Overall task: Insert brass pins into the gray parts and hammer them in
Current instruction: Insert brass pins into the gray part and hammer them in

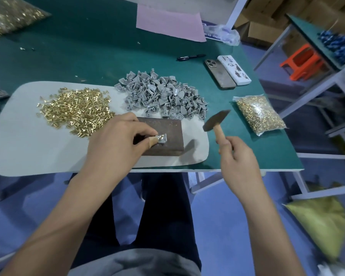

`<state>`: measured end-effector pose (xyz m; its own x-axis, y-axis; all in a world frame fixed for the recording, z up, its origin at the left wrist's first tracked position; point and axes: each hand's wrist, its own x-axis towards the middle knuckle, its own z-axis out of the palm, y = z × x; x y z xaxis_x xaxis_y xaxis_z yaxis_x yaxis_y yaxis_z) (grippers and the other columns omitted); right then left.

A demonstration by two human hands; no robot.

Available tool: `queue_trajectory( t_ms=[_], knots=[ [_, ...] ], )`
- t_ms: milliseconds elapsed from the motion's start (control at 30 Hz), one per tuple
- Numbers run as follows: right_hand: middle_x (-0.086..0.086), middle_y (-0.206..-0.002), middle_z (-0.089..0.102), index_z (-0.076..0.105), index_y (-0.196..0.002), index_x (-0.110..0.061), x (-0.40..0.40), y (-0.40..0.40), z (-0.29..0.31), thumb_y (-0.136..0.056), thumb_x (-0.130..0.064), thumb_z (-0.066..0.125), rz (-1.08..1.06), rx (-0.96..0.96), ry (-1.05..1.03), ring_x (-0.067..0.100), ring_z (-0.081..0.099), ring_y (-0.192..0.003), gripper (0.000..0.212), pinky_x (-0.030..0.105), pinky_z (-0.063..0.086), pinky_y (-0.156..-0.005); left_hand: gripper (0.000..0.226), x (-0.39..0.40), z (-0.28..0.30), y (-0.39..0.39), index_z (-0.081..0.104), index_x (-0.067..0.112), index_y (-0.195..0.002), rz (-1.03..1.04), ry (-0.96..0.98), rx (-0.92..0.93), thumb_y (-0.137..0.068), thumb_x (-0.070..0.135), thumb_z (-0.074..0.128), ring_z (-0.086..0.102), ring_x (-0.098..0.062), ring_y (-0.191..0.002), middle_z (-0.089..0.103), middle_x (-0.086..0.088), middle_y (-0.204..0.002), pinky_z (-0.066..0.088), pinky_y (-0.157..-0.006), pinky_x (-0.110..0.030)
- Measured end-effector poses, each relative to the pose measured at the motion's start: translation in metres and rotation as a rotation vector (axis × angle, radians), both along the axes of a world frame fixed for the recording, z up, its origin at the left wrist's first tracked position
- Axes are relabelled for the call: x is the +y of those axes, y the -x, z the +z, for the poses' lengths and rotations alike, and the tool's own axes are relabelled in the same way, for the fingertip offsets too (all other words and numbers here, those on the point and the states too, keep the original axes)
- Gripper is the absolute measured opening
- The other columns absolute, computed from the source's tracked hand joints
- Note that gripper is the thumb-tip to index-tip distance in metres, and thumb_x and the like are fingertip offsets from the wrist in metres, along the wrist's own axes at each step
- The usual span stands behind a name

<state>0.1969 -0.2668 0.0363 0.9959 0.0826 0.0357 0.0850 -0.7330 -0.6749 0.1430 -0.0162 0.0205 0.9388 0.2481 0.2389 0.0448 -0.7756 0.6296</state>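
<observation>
- The block point(163, 136) sits on the mat point(18, 148), near the heap of parts point(161, 96) and the heap of pins point(76, 110).
- The right hand point(239, 158) is wrapped round the hammer point(217, 124), which is up in the air beside the block.
- The left hand point(118, 140) pinches one part point(161, 139) flat on the block.
- A pin point(162, 137) seems to stand in it, just past the fingertips.
- This looks like the hammering step. Next, the hammer must hit the pin, not the fingers.

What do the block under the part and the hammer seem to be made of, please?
The block looks like steel: dark brown, dull, with rust-like mottling. The hammer seems to have a dark, unpolished metal head and a pale wooden handle, gripped by the right hand. Neither material is certain from this view.
</observation>
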Motion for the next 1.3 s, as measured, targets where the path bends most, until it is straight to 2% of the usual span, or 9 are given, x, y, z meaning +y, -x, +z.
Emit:
queue_trajectory(
  t_ms=[133,233,433,533,667,833,933,1133,1300],
  knots=[
    [0.003,-0.076,0.065,0.063,-0.102,-0.039,0.014,0.004,0.015,-0.099,-0.050,0.056,0.084,-0.065,-0.201,0.013,0.058,-0.065,0.013,0.025,0.045,-0.055,0.013,0.000,0.002,-0.001,0.075,0.044,-0.094,-0.006,-0.042,-0.021,-0.084,0.051,0.071,0.055,-0.008,-0.083,0.058,0.015,-0.083,0.042,-0.062,-0.029],
    [-0.005,-0.067,0.059,0.065,-0.104,-0.036,0.025,0.006,0.019,-0.104,-0.044,0.052,0.171,-0.067,-0.228,0.009,0.048,-0.055,0.015,0.023,0.038,-0.052,0.015,0.000,0.002,-0.001,0.077,0.040,-0.095,-0.022,-0.055,-0.044,-0.083,0.047,0.073,0.058,-0.012,-0.079,0.060,0.013,-0.082,0.046,-0.067,-0.033],
    [-0.024,-0.081,0.063,0.055,-0.116,-0.051,0.034,0.004,0.020,-0.101,-0.054,0.043,0.235,-0.070,0.147,0.012,0.059,-0.075,0.020,0.035,0.047,-0.068,0.012,0.000,-0.001,-0.002,0.078,0.040,-0.092,-0.015,-0.034,-0.061,-0.081,0.045,0.077,0.058,-0.014,-0.078,0.059,0.013,-0.080,0.047,-0.067,-0.035],
    [-0.031,-0.077,0.059,0.050,-0.121,-0.055,0.041,0.005,0.019,-0.099,-0.059,0.039,0.240,-0.110,0.205,0.012,0.056,-0.077,0.026,0.035,0.047,-0.070,0.012,0.001,-0.003,-0.003,0.078,0.040,-0.091,-0.008,-0.022,-0.055,-0.081,0.047,0.076,0.057,-0.012,-0.078,0.058,0.014,-0.080,0.040,-0.062,-0.031],
    [-0.029,-0.067,0.055,0.044,-0.127,-0.056,0.046,0.003,0.021,-0.099,-0.060,0.038,0.235,-0.203,0.251,0.011,0.054,-0.079,0.029,0.034,0.043,-0.067,0.014,0.004,-0.001,-0.007,0.077,0.040,-0.091,-0.024,-0.027,-0.019,-0.080,0.047,0.078,0.055,-0.011,-0.073,0.056,0.013,-0.079,0.035,-0.058,-0.028],
    [-0.013,-0.084,0.070,0.051,-0.129,-0.049,0.053,0.007,0.021,-0.103,-0.055,0.040,0.268,-0.211,0.317,0.024,0.063,-0.082,0.029,0.042,0.054,-0.072,0.015,0.005,0.001,-0.008,0.077,0.040,-0.092,-0.027,-0.044,-0.001,-0.079,0.046,0.079,0.057,-0.016,-0.074,0.057,0.011,-0.080,0.040,-0.060,-0.030],
    [-0.014,-0.079,0.064,0.053,-0.129,-0.049,0.052,0.008,0.022,-0.103,-0.054,0.041,0.261,-0.216,0.339,0.024,0.063,-0.082,0.029,0.039,0.051,-0.070,0.014,0.004,0.001,-0.006,0.077,0.041,-0.093,-0.018,-0.048,-0.009,-0.080,0.045,0.079,0.058,-0.016,-0.075,0.057,0.012,-0.081,0.042,-0.061,-0.030],
    [-0.014,-0.092,0.069,0.052,-0.132,-0.049,0.050,0.010,0.029,-0.104,-0.054,0.043,0.129,-0.359,0.139,0.012,0.061,-0.079,0.030,0.039,0.054,-0.070,0.015,0.004,0.001,-0.005,0.077,0.041,-0.092,-0.011,-0.037,-0.020,-0.079,0.049,0.078,0.058,-0.013,-0.075,0.058,0.014,-0.080,0.038,-0.060,-0.028],
    [-0.009,-0.087,0.072,0.057,-0.130,-0.047,0.052,0.012,0.026,-0.105,-0.051,0.044,0.256,-0.254,0.373,0.025,0.065,-0.083,0.029,0.036,0.046,-0.065,0.013,0.001,0.001,-0.003,0.078,0.040,-0.093,0.002,-0.052,-0.021,-0.081,0.044,0.078,0.059,-0.013,-0.082,0.060,0.014,-0.080,0.041,-0.062,-0.030]
  ],
)
